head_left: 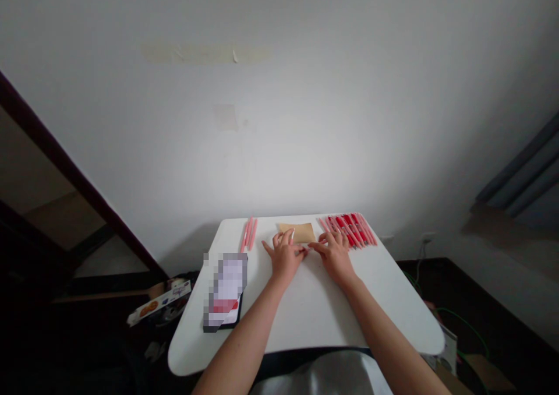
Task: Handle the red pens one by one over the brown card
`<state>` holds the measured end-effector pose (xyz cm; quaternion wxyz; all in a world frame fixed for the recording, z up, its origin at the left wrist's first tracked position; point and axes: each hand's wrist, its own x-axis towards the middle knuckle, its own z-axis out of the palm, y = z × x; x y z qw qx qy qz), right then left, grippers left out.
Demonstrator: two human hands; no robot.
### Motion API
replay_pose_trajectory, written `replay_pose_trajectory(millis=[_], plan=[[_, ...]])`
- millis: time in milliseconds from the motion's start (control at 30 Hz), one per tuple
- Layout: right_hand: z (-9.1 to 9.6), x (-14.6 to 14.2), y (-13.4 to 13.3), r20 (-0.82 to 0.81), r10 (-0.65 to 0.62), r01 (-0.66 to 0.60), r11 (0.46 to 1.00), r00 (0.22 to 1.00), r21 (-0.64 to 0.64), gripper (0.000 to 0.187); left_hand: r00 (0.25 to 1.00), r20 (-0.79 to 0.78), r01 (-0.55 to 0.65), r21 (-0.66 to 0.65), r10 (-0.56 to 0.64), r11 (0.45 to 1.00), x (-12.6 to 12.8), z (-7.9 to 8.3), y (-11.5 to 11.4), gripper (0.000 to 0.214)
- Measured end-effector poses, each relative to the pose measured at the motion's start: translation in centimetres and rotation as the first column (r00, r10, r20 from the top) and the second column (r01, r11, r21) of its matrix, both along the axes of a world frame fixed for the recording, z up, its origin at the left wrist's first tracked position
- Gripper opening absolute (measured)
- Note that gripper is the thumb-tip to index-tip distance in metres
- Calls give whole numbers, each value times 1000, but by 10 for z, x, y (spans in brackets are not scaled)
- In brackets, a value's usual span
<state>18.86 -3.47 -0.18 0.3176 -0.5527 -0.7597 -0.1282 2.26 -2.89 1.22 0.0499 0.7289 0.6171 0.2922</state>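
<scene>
My left hand [285,260] is over the middle of the white table, just in front of a brown paper piece [301,232]. Its thumb and index finger pinch one end of a slim pink pen [308,248], while the other fingers spread toward the paper. To the right, my right hand [335,258] closes its fingertips on the pen's other end. Fingers cover most of this pen, which lies roughly crosswise. Beyond the right hand a row of several pink and red pens [356,229] lies side by side.
A few pink pens [248,235] lie at the table's back left. Nearer me on that side is a phone [227,293], partly pixelated. The white table [314,319] stands against a pale wall [305,121]. Boxes and a green cable [469,319] are on the floor at right.
</scene>
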Motion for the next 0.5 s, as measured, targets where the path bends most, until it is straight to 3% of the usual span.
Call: replay_pose_trajectory(millis=[267, 500], plan=[[-7, 3, 5, -51, -27, 26, 1000, 998, -17, 22, 1000, 1, -4, 29, 4, 1000, -2, 0, 0, 8], [-4, 6, 4, -126, -129, 131, 991, 984, 6, 23, 1000, -9, -23, 84, 24, 996, 0, 1, -2, 7]])
